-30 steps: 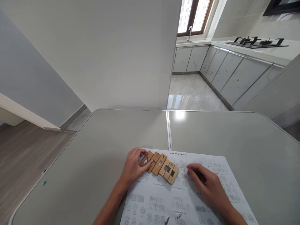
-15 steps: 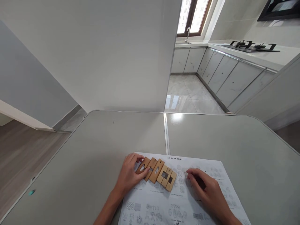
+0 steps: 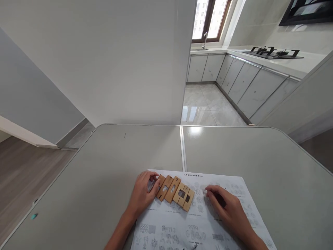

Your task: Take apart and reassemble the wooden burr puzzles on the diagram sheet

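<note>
Several flat wooden puzzle pieces (image 3: 174, 191) with cut-out notches lie side by side in a slanted row on a printed paper sheet (image 3: 197, 222). My left hand (image 3: 143, 196) rests at the left end of the row, its fingers curled around the outermost piece. My right hand (image 3: 225, 207) lies on the sheet a little to the right of the row, fingers curled and pressed down on the paper, touching no piece.
The sheet lies on a grey folding table (image 3: 109, 166) with a seam down its middle. A white wall panel (image 3: 117, 59) stands behind it. To the right is a kitchen with cabinets (image 3: 249, 86), a hob (image 3: 270, 52) and a sink tap (image 3: 205, 37).
My left hand has drawn its fingers in around the leftmost piece. The camera has tilted slightly, shifting the scene leftward. The right hand stays on the paper.
</note>
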Action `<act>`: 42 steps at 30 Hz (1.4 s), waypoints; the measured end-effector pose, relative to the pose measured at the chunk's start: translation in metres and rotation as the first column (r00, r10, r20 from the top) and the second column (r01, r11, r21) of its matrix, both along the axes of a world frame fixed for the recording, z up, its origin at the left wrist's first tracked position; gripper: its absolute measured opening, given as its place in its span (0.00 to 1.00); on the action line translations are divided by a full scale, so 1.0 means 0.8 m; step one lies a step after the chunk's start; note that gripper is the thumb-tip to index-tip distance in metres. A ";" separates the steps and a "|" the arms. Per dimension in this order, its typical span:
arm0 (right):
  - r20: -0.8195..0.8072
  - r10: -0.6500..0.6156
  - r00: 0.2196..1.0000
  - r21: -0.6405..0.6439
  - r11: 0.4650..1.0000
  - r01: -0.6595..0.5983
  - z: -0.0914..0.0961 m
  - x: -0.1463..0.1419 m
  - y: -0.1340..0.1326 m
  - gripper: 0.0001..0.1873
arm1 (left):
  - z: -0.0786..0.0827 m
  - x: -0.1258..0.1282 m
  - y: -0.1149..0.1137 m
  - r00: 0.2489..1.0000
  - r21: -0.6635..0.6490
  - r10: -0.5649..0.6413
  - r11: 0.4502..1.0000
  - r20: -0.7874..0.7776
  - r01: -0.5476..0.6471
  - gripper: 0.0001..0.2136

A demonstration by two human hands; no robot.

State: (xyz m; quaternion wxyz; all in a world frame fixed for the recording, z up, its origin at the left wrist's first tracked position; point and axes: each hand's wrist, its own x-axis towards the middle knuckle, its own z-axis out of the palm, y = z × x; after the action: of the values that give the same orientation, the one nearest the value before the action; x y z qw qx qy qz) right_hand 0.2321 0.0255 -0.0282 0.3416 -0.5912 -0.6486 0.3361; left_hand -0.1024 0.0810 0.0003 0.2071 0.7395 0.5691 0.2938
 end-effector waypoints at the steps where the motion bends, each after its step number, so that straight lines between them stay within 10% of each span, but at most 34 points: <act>1: -0.001 0.002 1.000 0.001 1.000 -0.002 0.000 0.000 0.000 0.18 | 0.000 0.000 0.000 1.000 -0.002 -0.002 1.000 -0.002 0.002 0.06; 33: -0.008 0.017 1.000 0.050 0.999 -0.017 -0.002 0.000 0.007 0.15 | -0.004 0.010 -0.002 0.933 0.204 0.218 0.965 -0.286 -0.163 0.22; 42: -0.015 0.031 0.999 0.055 0.998 -0.030 0.008 -0.003 0.006 0.15 | 0.017 0.011 -0.004 0.902 0.026 0.171 0.984 -0.397 -0.175 0.22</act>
State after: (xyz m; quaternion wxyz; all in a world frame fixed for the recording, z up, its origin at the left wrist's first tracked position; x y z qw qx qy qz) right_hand 0.2297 0.0301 -0.0214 0.3576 -0.5690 -0.6639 0.3280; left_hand -0.0939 0.0775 0.0139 0.0641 0.7294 0.6639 0.1519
